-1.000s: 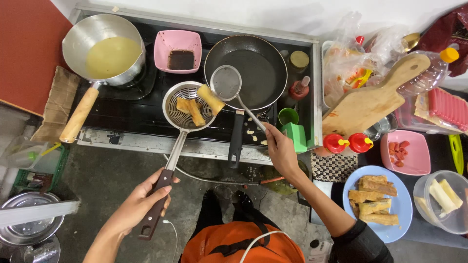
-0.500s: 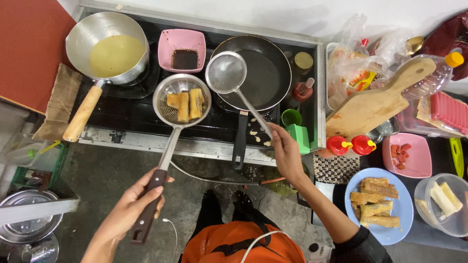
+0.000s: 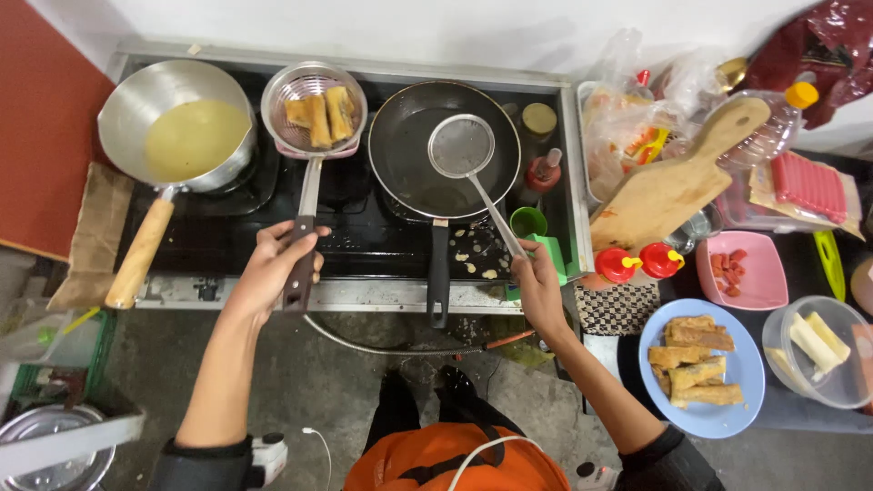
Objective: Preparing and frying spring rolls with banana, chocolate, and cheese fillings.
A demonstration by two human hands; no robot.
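Left hand (image 3: 277,264) closed round the dark handle of a wire strainer (image 3: 314,107) holding fried rolls (image 3: 320,114), basket at the stove's (image 3: 227,227) back edge over a pink bowl (image 3: 309,150); right hand (image 3: 536,282) gripping a mesh skimmer (image 3: 461,145) above the black frying pan (image 3: 409,155); saucepan (image 3: 173,136) of yellow liquid at left; concrete floor (image 3: 364,382) below.

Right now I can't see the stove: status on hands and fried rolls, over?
Left hand grips round wire strainer holding golden rolls above pink bowl. Right hand holds mesh skimmer over black pan.
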